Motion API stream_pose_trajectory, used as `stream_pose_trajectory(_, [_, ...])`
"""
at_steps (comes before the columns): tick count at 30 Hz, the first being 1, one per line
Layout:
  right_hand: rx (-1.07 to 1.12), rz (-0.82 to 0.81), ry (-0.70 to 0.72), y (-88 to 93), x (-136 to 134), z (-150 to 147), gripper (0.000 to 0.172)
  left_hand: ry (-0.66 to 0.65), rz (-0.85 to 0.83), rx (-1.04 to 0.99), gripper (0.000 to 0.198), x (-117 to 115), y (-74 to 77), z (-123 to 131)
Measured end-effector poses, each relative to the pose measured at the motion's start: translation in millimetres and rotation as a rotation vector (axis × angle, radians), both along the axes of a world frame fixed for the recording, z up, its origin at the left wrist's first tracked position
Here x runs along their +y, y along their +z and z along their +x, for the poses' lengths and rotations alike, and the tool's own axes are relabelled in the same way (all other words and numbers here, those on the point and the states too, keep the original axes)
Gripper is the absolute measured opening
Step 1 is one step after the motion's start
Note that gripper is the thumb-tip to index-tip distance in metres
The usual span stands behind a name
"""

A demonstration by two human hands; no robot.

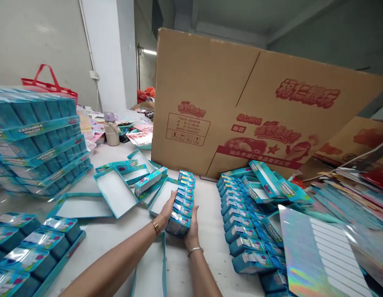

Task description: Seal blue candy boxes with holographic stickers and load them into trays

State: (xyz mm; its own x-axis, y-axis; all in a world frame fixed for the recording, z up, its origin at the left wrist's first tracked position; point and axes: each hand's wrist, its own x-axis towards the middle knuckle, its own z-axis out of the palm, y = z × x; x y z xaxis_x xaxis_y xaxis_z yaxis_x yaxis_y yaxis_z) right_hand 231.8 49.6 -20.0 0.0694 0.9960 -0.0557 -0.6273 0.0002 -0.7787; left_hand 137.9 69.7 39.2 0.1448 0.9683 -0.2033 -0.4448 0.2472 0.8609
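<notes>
A row of several small blue boxes (184, 199) stands in a line on the white table (206, 231), running away from me. My left hand (166, 211) presses flat against the left side of the row near its front. My right hand (193, 225) presses the right side, so both hands squeeze the row between them. An empty blue-edged tray (151, 268) lies on the table between my forearms, just in front of the row.
Empty open trays (115, 192) lie scattered ahead left. Filled trays are stacked at far left (39, 140) and near left (30, 243). More blue boxes (243, 222) lie at right, beside holographic sheets (318, 255). A large cardboard carton (240, 107) stands behind.
</notes>
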Motion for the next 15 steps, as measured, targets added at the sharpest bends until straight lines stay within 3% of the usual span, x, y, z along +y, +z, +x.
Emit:
stream_pose_trajectory(5, [-0.012,0.032,0.028,57.0,-36.0,4.8,0.073,0.006,0.007,-0.188,0.062,-37.4,48.4,-5.1])
stream_pose_trajectory(9, [-0.088,0.119,0.115,96.3,-78.9,-5.2,0.069,0.072,0.122,-0.333,0.063,-99.8,78.2,-25.0])
stream_pose_trajectory(12, [-0.167,0.104,0.199,94.1,-114.5,-20.3,0.072,0.167,0.091,-0.418,0.062,-151.7,72.6,-43.9])
stream_pose_trajectory(15, [-0.233,0.055,0.24,71.7,-139.0,-35.8,0.073,0.221,-0.001,-0.486,0.065,-186.2,48.7,-59.2])
